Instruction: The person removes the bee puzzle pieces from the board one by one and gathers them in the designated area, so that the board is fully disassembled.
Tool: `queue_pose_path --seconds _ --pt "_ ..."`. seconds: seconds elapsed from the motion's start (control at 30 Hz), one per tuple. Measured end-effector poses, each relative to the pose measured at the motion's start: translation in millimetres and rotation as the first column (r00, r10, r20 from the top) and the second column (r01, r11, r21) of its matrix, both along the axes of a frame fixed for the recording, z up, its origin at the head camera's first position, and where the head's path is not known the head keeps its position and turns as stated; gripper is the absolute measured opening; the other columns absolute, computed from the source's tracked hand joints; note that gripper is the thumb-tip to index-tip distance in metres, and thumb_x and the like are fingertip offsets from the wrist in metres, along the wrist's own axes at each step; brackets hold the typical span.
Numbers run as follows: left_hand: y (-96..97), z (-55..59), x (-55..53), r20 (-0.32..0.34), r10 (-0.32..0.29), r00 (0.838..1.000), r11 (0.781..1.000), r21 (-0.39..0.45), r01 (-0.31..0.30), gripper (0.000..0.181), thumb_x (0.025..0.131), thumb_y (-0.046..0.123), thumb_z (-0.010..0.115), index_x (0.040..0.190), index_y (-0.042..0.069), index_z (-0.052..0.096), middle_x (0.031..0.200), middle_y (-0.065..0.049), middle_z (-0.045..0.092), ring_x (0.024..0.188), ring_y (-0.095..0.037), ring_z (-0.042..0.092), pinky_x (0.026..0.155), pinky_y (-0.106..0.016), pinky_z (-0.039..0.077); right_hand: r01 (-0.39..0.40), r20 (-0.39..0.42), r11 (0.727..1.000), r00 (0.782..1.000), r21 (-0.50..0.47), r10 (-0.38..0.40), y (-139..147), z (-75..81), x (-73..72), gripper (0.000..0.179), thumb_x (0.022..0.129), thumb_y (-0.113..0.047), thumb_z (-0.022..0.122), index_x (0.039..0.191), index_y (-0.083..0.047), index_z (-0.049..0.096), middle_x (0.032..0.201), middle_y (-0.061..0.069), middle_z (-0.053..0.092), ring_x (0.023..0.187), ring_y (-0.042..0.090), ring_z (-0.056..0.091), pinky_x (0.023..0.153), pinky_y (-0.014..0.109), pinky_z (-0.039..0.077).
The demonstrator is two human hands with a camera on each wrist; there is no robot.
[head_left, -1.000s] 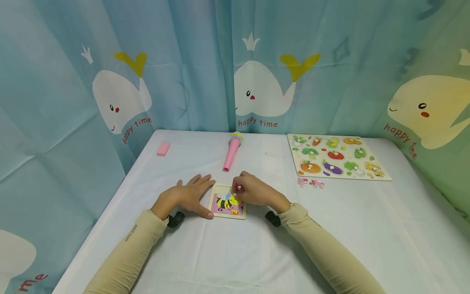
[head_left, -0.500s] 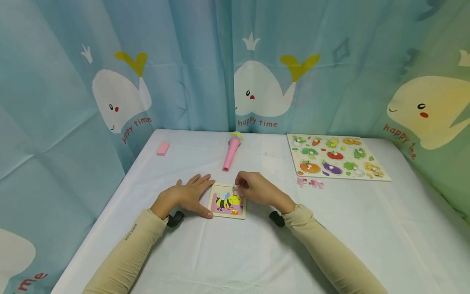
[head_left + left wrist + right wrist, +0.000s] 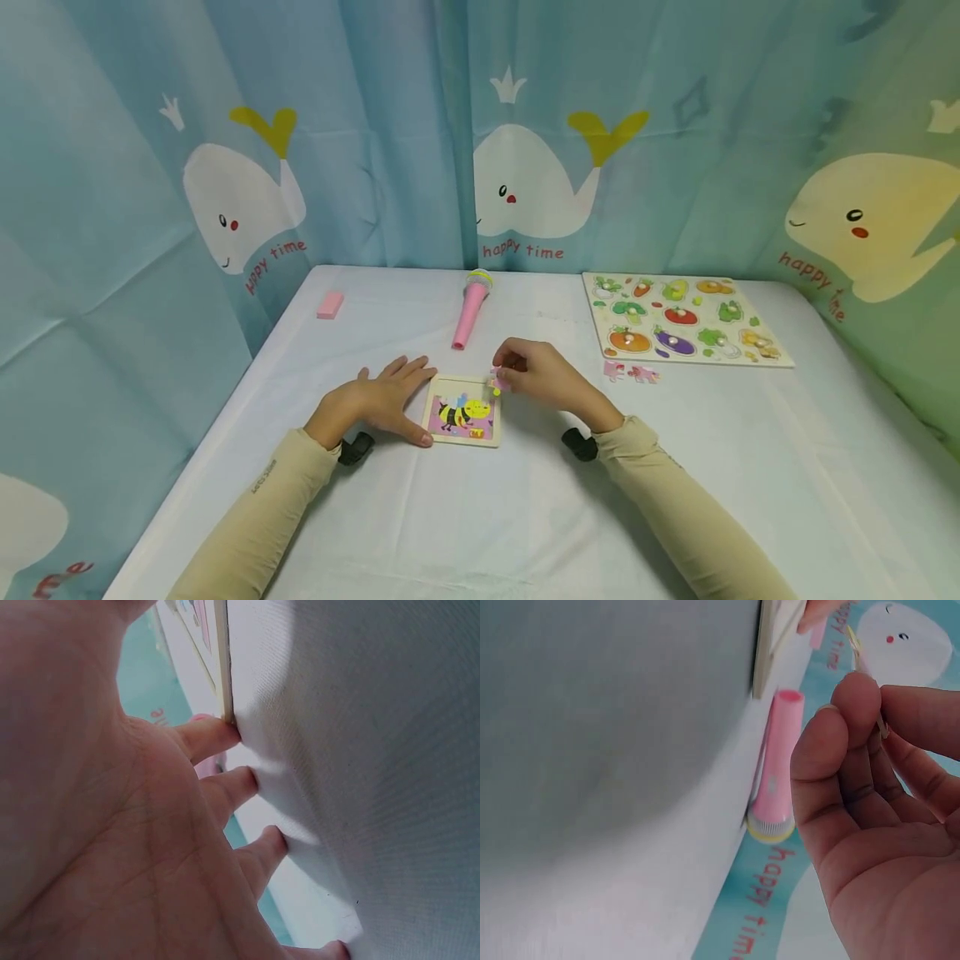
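A small square jigsaw puzzle [image 3: 448,427] in a pale wooden frame shows a yellow and black bee. Beside its left edge lies my left hand [image 3: 382,403], fingers spread on the cloth; thumb and index finger touch the frame, as the left wrist view shows at the frame edge [image 3: 223,660]. Above the puzzle's upper right corner, my right hand [image 3: 546,375] pinches a pink and yellow jigsaw piece [image 3: 495,383] between thumb and fingers. In the right wrist view that piece [image 3: 855,646] is seen edge-on and partly hidden by the fingertips.
Two pink jigsaw pieces [image 3: 632,372] lie in front of a vegetable peg board [image 3: 693,362] at the back right. Behind the puzzle is a pink toy microphone [image 3: 470,312]. A pink block [image 3: 330,305] sits at the back left of the white-covered table [image 3: 450,525].
My right hand has lifted the jigsaw piece off the puzzle and moved up and right, uncovering the puzzle's right side. The left hand has stayed in place.
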State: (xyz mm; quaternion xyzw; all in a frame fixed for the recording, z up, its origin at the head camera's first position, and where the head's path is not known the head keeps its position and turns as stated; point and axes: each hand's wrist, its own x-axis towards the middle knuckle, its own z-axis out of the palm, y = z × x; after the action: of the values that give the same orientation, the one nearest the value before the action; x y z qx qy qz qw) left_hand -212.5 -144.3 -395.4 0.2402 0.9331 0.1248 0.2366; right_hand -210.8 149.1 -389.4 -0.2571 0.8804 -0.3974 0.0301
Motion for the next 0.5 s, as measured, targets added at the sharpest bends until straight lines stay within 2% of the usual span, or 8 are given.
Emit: queue_pose_path --seconds 0.27,0.5 --pt "-2.4 1.3 2.7 0.001 -0.006 1.000 1.000 0.030 0.006 0.118 0.084 0.059 0.087 0.172 0.012 0.023 0.180 -0.009 0.009 0.164 -0.037 0.002 0.117 -0.081 0.006 0.056 0.027 0.998 0.998 -0.016 -0.056 24.0 9.4 2.8 0.004 0.103 -0.002 0.068 0.106 -0.001 0.069 0.091 0.007 0.070 0.075 0.017 0.067 0.070 0.032 0.059" --pt "-2.4 1.9 1.4 0.005 -0.007 1.000 1.000 0.022 0.007 0.118 0.084 0.058 0.087 0.172 0.012 0.023 0.180 -0.009 0.009 0.164 -0.037 0.002 0.118 -0.081 0.006 0.108 0.020 0.994 0.994 -0.029 -0.107 46.8 17.2 6.9 0.005 0.102 -0.001 0.068 0.105 -0.002 0.072 0.092 0.005 0.071 0.077 0.019 0.068 0.069 0.030 0.057"
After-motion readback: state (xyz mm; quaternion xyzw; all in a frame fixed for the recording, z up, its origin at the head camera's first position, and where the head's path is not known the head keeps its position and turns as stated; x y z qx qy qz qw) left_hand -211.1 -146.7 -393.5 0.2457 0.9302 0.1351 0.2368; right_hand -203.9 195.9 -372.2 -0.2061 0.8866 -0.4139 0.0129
